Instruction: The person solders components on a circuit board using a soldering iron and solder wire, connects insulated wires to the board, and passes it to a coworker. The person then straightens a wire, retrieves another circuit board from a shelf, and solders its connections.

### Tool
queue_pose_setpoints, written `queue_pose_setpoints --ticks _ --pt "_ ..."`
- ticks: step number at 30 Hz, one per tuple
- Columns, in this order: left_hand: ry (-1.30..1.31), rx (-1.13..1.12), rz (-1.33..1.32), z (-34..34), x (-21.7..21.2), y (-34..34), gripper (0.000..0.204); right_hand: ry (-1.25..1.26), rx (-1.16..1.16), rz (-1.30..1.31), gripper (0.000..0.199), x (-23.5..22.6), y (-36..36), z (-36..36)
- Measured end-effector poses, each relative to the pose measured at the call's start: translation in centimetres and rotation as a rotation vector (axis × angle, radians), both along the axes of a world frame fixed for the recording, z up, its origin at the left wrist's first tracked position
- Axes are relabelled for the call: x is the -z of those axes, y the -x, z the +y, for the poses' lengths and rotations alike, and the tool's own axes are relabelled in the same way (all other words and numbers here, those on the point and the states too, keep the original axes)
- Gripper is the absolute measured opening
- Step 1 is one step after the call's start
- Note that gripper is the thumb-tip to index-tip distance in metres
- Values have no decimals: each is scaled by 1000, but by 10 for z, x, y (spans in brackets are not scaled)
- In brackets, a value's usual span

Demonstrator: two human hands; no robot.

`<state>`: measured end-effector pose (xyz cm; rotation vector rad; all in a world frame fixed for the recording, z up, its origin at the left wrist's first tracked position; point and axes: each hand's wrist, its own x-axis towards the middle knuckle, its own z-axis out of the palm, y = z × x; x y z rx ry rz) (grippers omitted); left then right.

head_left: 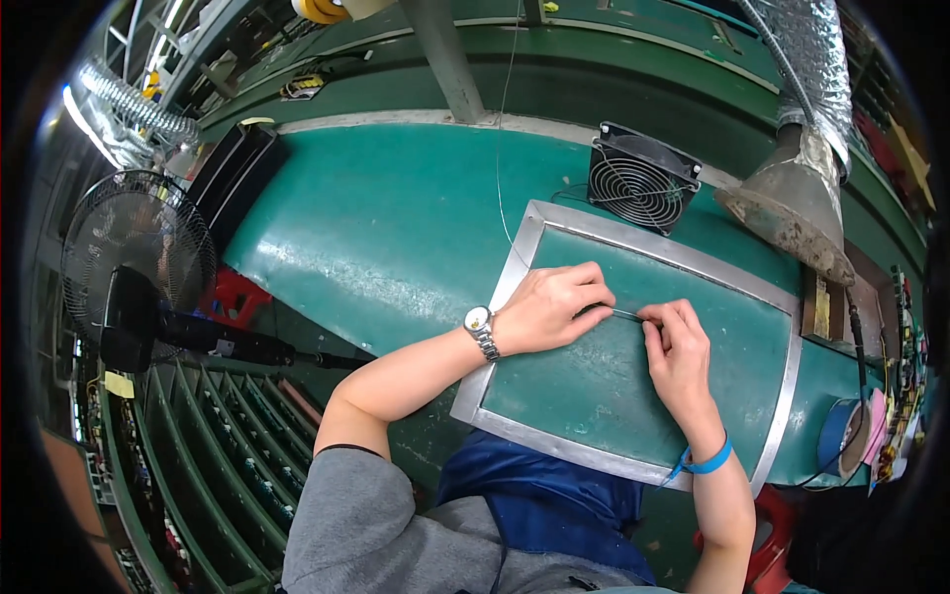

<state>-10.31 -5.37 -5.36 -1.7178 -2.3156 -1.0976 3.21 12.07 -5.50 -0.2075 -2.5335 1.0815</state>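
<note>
Hands meet at the centre of the frame over a green mat bordered by a metal frame (515, 272), which lies on a green worktop (396, 218). The left hand (549, 307), with a silver wristwatch (480, 325) on its wrist, rests knuckles up on the mat, its fingers curled closed and pinching one end of a thin wire (625, 313). The right hand (678, 351), just right of centre, has its fingers bent inward with the fingertips pressed on the other end of the same wire, so that the short visible stretch of wire runs between the two hands, close above or on the mat; which of the two cannot be told. A blue band (711, 461) circles the right wrist, toward the lower right. A fine line of wire (500, 148) runs from the top of the frame down toward the upper left corner of the metal frame. Just beyond the mat, in the upper right, stands a small black square fan (641, 178), and to its right a grey metal funnel-shaped hood (792, 213) hangs from a silver flexible duct (807, 49). At the right edge of the frame lies a roll of blue tape (836, 436). At the left of the frame stands a black round fan (134, 257) beside the worktop. The person's grey sleeve (361, 515) and blue apron (544, 500) fill the lower centre.
</note>
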Motion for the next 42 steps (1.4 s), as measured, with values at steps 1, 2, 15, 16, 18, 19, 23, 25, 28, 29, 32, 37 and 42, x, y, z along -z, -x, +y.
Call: queue_pose_setpoints --ticks 1,2,15,16,18,19,23,25,28,29,32,37,42 --pt "-11 31 3 7 -1 -1 10 1 20 6 14 1 -3 4" --pt "-23 22 -6 6 -1 -1 10 -33 -19 101 14 5 -1 5" --pt "87 -7 -23 20 -13 -17 7 -17 -34 208 10 29 -1 15" --pt "93 -7 -42 20 -13 -18 6 -13 -46 204 10 29 -3 14" --pt "99 -7 -57 19 -12 -17 6 -12 -45 206 9 30 -2 12" --pt "106 -14 -58 17 -13 -17 6 -7 -51 208 9 30 -1 10" --pt "114 -28 -67 14 -12 -16 6 -3 -55 197 8 28 0 8" --pt "115 -24 -67 16 -12 -15 7 7 -61 196 6 28 0 8" --pt "121 -19 -62 17 -14 -15 7 17 -67 190 7 29 0 8" --pt "128 -19 -55 17 -13 -15 7 12 -59 188 7 29 0 8" --pt "96 10 -6 18 -12 -13 6 6 -58 213 8 31 2 7" --pt "138 -15 -63 16 -14 -14 6 11 -53 205 8 27 0 7" --pt "163 -14 -65 17 -15 -16 5 24 -44 221 9 28 -1 7"
